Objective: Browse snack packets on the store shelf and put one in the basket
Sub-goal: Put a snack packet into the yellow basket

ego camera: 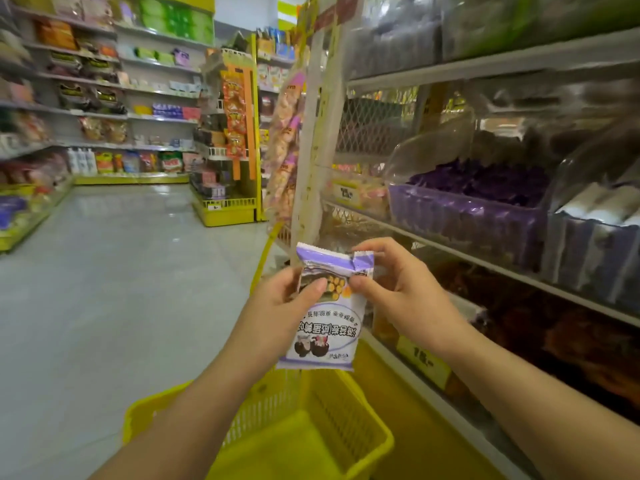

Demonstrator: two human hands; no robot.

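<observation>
- Left hand (284,299) and right hand (394,289) together pinch 1 purple-and-white snack packet (325,327), print upside down.
- Packet held directly above yellow basket (360,420).
- Purple bin (464,220) on shelf at right.

A shop: stocked shelves (104,84) line a tiled aisle, with yellow price tags (424,362) and a shopping basket (311,427).

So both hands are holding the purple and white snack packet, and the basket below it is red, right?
Not quite. The head view shows the basket is yellow, not red. The left hand and right hand do both hold the purple and white snack packet above it.
</observation>
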